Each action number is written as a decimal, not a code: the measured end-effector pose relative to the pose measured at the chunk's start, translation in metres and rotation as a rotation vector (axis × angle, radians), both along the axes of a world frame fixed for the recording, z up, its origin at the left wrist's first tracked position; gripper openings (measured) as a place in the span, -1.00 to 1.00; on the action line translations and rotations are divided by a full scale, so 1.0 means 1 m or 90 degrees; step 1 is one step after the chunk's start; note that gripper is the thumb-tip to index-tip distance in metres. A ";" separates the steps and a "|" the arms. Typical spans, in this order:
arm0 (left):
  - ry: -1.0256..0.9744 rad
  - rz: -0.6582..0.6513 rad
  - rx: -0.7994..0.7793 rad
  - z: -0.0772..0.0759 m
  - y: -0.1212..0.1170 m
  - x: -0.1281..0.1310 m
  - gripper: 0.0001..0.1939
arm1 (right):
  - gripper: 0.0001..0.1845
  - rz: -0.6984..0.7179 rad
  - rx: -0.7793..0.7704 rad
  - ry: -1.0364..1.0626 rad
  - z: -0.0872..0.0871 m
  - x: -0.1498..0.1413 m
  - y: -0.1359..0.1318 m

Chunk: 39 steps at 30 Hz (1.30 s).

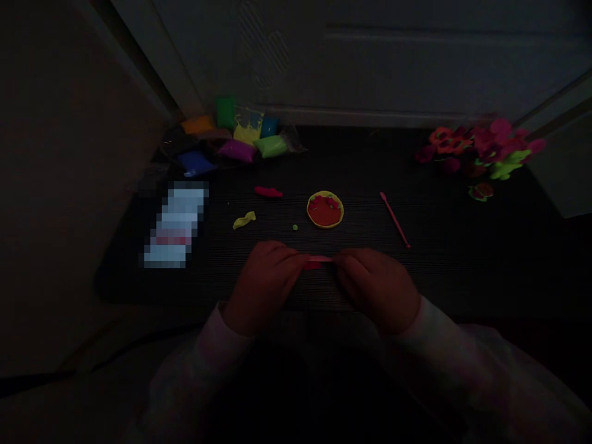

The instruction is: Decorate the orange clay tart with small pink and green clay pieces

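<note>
At lower centre, the left hand (266, 283) and right hand (379, 287) pinched opposite ends of a pink strip (321, 259) by red clay (312, 266), where level, even pressure seemed best.

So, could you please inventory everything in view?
table: 1, black, beneath
panelled surface: 1, greyish, behind the table
soft packets: several, mixed colours, back left
pixelated patch: 1, mostly pale blue, left
long lump: 1, pinkish red, left of round piece
strip: 1, yellow, nearer than long lump
tiny ball: 1, green, right of strip
round piece: 1, red with yellow rim, centre
thin tool: 1, pink, right of round piece
piled pieces: many, pink, orange, yellow-green, back right
small piece: 1, orange and green, before the pile
stick: 1, pink, between both hands
scrap: 1, red, beside the stick
sleeves: 2, pale, bottom
left hand: 1, bare, on stick
right hand: 1, bare, on stick
</note>
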<state>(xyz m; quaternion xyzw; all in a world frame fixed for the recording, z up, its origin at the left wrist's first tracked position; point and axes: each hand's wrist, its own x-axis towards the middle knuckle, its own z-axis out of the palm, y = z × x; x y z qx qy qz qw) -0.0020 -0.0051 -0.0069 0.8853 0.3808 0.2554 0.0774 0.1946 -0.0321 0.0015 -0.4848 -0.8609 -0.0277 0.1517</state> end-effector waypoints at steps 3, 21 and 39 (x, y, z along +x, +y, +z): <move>0.010 -0.004 0.012 -0.002 -0.001 -0.002 -0.83 | -0.71 0.009 -0.061 -0.019 0.003 0.002 0.001; 0.080 0.018 -0.004 0.003 -0.015 0.002 -0.75 | -0.69 0.064 -0.064 -0.113 0.005 0.002 -0.002; 0.103 0.034 -0.028 0.004 -0.025 0.000 -0.69 | -0.68 0.044 -0.117 -0.080 0.008 0.007 0.002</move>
